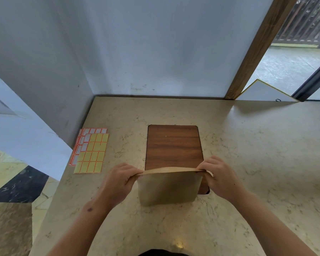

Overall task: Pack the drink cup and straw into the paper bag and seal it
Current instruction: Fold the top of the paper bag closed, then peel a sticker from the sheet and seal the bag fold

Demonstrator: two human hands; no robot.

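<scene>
1. Head view: the paper bag (168, 187) stands upright on the counter (248, 163) just below the middle of the frame, its top edge running left to right between the two hands, its near face towards the camera.
2. The left hand (121, 179) pinches the top corner at the left of the bag; the right hand (217, 175) pinches the top corner at the right. Both have fingers curled round the paper, with the mouth drawn nearly flat between them.
3. Cup and straw are not visible; whether they are inside the bag cannot be told.
4. Judgement: the top looks ready to be folded over along that left-right line, then sealed.
5. The label sheets (91, 151) lie at centre left, nearer the left hand, well apart from the bag.
6. A wooden board (174, 145) lies flat just behind the bag; nothing stands between the hands and the labels.
</scene>
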